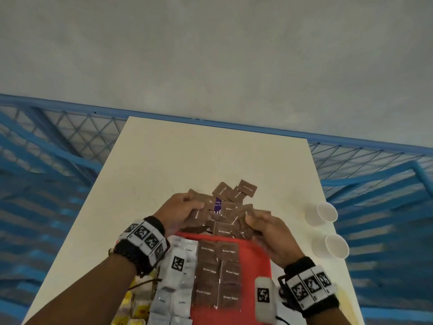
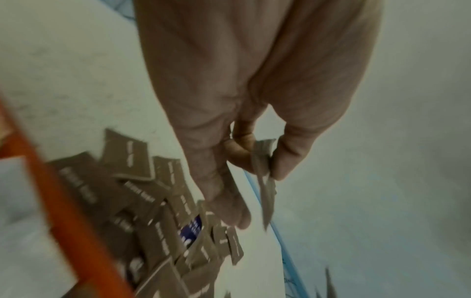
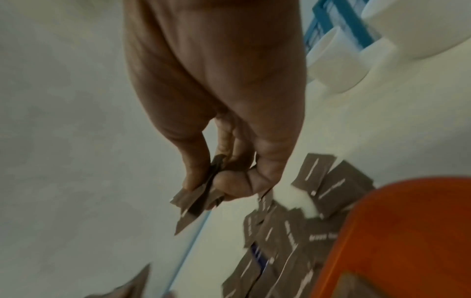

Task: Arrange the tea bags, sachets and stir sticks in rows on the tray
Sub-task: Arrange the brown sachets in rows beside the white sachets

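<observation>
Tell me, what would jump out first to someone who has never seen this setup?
The loose heap of brown sugar sachets on the white table, just beyond the red tray; the left hand and the right hand each pinch sachets from it. On the tray, brown sachets already lie in neat rows beside white sachets. Two white paper cups stand at the table's right edge.

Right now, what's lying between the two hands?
In the head view, a loose pile of brown sugar sachets, with one purple packet poking out, on the table.
</observation>
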A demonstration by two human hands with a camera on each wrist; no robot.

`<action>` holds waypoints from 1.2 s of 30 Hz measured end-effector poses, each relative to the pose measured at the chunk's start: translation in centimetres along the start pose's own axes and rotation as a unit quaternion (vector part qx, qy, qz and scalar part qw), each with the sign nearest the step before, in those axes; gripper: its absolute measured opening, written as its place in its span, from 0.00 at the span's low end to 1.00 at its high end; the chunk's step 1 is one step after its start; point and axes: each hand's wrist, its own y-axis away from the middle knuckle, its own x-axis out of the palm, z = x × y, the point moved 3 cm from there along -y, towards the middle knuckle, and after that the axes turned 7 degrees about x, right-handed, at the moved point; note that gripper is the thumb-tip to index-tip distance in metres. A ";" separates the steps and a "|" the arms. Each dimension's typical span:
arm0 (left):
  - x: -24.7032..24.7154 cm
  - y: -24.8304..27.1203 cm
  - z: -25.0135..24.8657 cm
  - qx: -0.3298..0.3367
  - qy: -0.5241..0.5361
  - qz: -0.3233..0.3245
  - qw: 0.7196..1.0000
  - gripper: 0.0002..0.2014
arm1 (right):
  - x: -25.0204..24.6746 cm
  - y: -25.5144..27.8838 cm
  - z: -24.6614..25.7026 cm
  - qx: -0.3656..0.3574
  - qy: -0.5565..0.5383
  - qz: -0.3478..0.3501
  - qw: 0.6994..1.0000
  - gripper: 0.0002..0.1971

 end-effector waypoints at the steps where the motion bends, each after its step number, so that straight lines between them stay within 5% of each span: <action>1: 0.3 0.9 1.0 -0.026 0.037 0.012 0.999 0.09 | 1.3 0.7 -0.3 0.001 0.013 0.031 0.999 0.12; 4: 1.6 3.6 4.1 -0.097 0.164 0.037 0.981 0.19 | 5.3 2.5 -1.8 -0.011 0.108 0.076 0.991 0.12; 7: 2.6 6.0 6.3 -0.138 0.291 0.073 0.944 0.25 | 8.1 2.6 -3.3 -0.061 0.266 0.029 0.962 0.11; 10: 2.6 7.6 7.1 -0.151 0.267 0.053 0.950 0.20 | 9.6 1.4 -4.4 -0.088 0.423 -0.016 0.902 0.18; 13: 1.5 7.7 8.0 -0.154 0.231 0.026 0.960 0.09 | 10.1 0.2 -3.9 -0.084 0.499 0.046 0.861 0.17; 15: 0.2 7.4 8.5 -0.148 0.210 0.005 0.966 0.09 | 9.0 -1.6 -2.5 -0.063 0.519 0.050 0.851 0.13; 17: -1.0 7.4 8.7 -0.134 0.210 -0.003 0.969 0.11 | 6.7 -4.9 -0.6 -0.055 0.524 -0.034 0.849 0.10; 19: -1.7 7.8 8.6 -0.123 0.230 0.009 0.965 0.11 | 4.4 -8.2 0.6 -0.055 0.600 -0.108 0.791 0.25; 21: -2.2 8.3 8.3 -0.115 0.261 0.024 0.958 0.08 | 3.2 -10.3 0.3 -0.044 0.690 -0.088 0.717 0.41; 23: -2.6 8.5 8.1 -0.106 0.297 0.026 0.949 0.08 | 2.8 -11.4 -0.3 -0.041 0.724 -0.047 0.687 0.49; 30: -2.9 8.0 8.3 -0.106 0.311 -0.003 0.944 0.05 | 2.2 -12.1 -1.4 -0.046 0.708 -0.021 0.705 0.22; 36: -2.5 8.1 7.6 -0.098 0.296 -0.004 0.950 0.05 | 2.5 -11.4 -1.9 -0.090 0.710 0.027 0.698 0.11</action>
